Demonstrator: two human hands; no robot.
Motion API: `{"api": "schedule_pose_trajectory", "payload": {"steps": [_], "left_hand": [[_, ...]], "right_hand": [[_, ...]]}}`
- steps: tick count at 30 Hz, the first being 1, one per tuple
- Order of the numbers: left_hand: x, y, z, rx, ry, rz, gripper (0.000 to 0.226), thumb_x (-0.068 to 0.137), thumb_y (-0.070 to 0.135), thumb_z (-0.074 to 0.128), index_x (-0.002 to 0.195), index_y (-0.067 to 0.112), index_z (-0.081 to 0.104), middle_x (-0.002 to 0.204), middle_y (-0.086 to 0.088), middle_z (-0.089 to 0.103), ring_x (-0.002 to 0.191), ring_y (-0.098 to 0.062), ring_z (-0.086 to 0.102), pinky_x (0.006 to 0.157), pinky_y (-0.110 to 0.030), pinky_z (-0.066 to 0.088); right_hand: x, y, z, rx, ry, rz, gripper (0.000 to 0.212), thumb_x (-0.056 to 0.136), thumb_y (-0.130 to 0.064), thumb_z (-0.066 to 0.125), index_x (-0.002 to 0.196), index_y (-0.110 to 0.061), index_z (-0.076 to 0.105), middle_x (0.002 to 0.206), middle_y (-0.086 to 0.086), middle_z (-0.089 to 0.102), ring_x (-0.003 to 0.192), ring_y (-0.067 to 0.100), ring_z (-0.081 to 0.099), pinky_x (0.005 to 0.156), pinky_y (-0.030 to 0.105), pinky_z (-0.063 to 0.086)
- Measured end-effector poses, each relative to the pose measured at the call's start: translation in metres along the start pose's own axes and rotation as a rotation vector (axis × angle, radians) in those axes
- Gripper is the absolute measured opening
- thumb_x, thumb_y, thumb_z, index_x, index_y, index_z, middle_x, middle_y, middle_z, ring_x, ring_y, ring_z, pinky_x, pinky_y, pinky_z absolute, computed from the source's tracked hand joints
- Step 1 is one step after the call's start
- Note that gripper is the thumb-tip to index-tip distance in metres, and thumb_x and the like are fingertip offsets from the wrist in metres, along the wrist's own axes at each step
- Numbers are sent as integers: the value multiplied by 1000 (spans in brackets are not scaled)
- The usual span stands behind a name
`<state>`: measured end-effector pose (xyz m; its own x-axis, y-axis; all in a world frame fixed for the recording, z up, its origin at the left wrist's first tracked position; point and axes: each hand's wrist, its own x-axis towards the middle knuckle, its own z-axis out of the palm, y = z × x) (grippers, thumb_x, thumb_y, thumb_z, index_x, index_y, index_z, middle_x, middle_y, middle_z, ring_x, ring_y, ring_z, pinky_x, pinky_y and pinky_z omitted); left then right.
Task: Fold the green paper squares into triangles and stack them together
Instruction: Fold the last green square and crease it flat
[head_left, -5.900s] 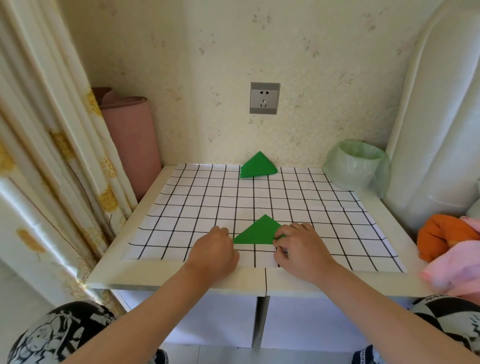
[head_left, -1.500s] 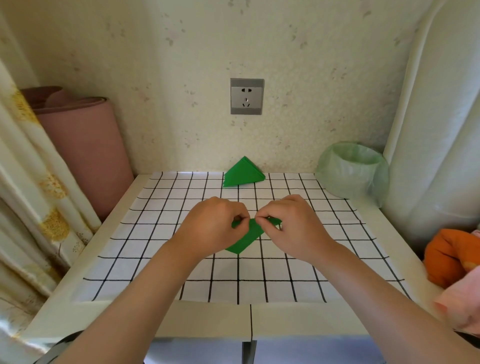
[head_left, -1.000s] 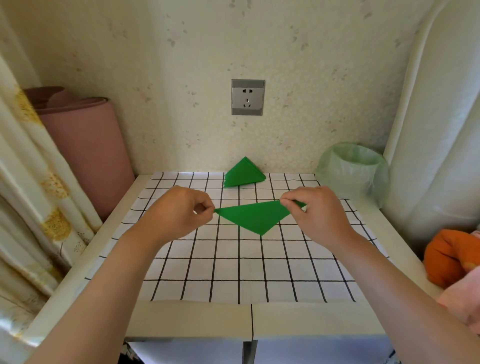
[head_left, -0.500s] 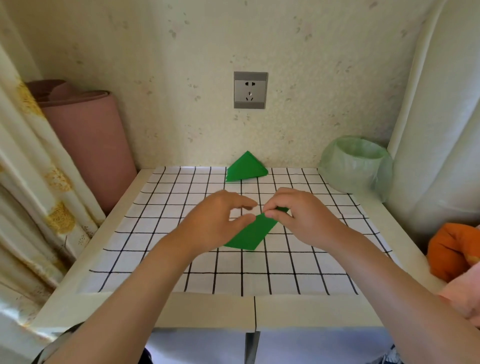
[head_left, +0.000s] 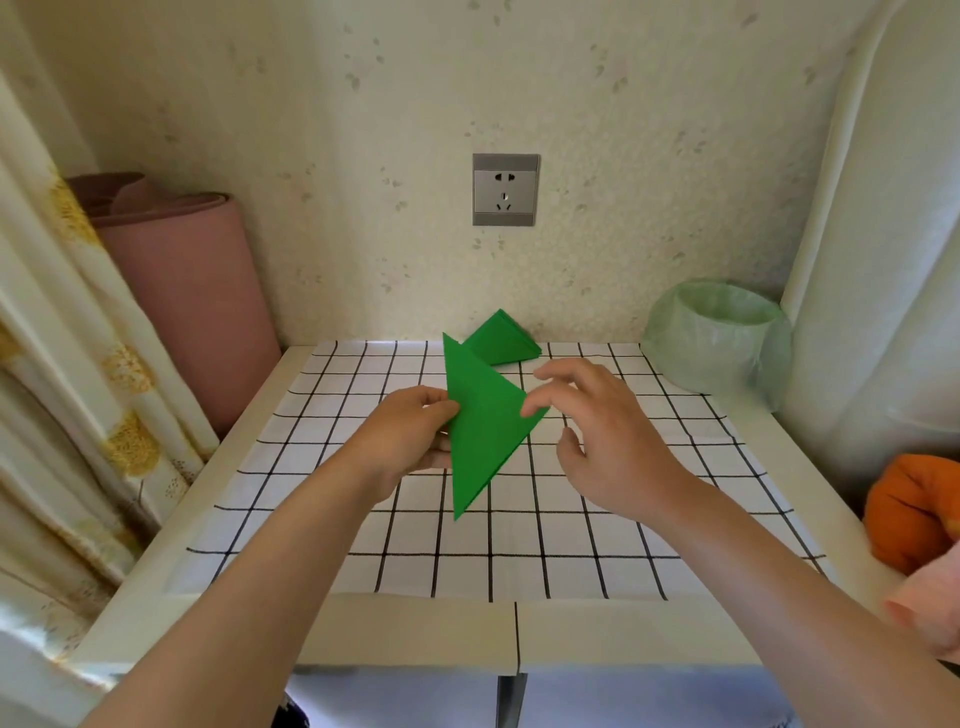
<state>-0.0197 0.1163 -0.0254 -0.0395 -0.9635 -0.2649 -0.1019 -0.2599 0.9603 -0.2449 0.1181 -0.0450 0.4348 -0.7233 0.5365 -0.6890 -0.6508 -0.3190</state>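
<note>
Pinched along its left edge by the left hand (head_left: 410, 441), one green triangle (head_left: 483, 431) stood raised above the middle of the table (head_left: 405, 631), one long point aimed down at the grid sheet (head_left: 571, 545). The right hand (head_left: 608, 441) was loose, fingers spread, one fingertip at the triangle's right corner, gripping nothing. One pile of folded green triangles (head_left: 506, 340) lay at the table's far edge; its sheets could not be counted. One green-lined bin (head_left: 717, 338) sat at the far right corner. One pink roll (head_left: 192, 301) leaned beyond the left edge, one wall socket (head_left: 505, 189) above.
</note>
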Motion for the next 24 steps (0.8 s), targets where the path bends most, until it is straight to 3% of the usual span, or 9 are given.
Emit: {"api": "schedule_pose_trajectory", "payload": {"steps": [3, 5, 8, 11, 14, 16, 19, 22, 24], "left_hand": [[0, 0, 2, -69, -37, -11, 22, 103, 12, 44, 115, 1, 59, 96, -16, 72, 75, -21, 72, 63, -29, 58], [0, 0, 4, -88, -63, -14, 23, 103, 12, 43, 115, 0, 59, 97, -17, 73, 80, -23, 73, 67, -31, 59], [-2, -1, 8, -135, -110, -29, 23, 103, 11, 42, 113, 1, 60, 92, -15, 74, 82, -25, 74, 67, -32, 60], [-2, -1, 10, -129, -100, -19, 20, 101, 6, 46, 116, 1, 57, 95, -15, 74, 81, -23, 74, 66, -30, 59], [-1, -3, 10, -168, -107, 16, 29, 95, -3, 53, 123, 5, 54, 104, -16, 74, 93, -26, 72, 73, -30, 60], [-2, -3, 10, -187, -148, 46, 37, 91, -7, 58, 125, 8, 54, 108, -14, 73, 100, -26, 71, 79, -29, 59], [-6, -3, 14, -151, -228, 80, 38, 86, -4, 66, 121, 9, 60, 107, -13, 73, 100, -26, 71, 83, -29, 58], [-9, -4, 18, -115, -280, 110, 39, 85, -8, 65, 120, 9, 62, 109, -13, 73, 102, -26, 70, 85, -30, 58], [-9, -4, 19, -82, -307, 124, 41, 86, -10, 62, 122, 11, 60, 111, -11, 72, 103, -25, 70, 87, -32, 57]], "right_hand": [[-1, -1, 1, -1, -52, 8, 57, 68, 7, 57, 108, -34, 60, 136, -9, 45, 126, 11, 41, 105, 29, 23], [-1, -1, 2, 11, -59, 10, 45, 74, -6, 69, 107, -35, 61, 137, -11, 44, 129, 11, 39, 105, 28, 21], [0, -2, 5, 47, -38, 12, 28, 77, -29, 78, 101, -35, 65, 134, -10, 48, 127, 12, 42, 104, 32, 26], [0, -3, 5, 123, -9, 59, 19, 80, -33, 76, 96, -36, 67, 131, -10, 52, 124, 11, 46, 104, 40, 33], [1, -2, 4, 187, -9, 111, 11, 82, -42, 72, 93, -40, 70, 127, -15, 55, 121, 8, 49, 104, 45, 37], [2, -1, 4, 227, -14, 146, 8, 84, -39, 72, 91, -36, 72, 126, -17, 56, 121, 5, 50, 105, 41, 37], [3, -2, 3, 336, -34, 262, 6, 87, -33, 72, 85, -27, 73, 125, -18, 57, 118, -3, 51, 102, 26, 38], [5, -2, 4, 478, -55, 426, 11, 88, -31, 71, 81, -23, 74, 108, -13, 68, 101, 1, 62, 92, 28, 47], [7, -2, 2, 530, -66, 508, 11, 88, -30, 71, 82, -22, 75, 83, -4, 74, 79, 9, 67, 74, 29, 50]]}}
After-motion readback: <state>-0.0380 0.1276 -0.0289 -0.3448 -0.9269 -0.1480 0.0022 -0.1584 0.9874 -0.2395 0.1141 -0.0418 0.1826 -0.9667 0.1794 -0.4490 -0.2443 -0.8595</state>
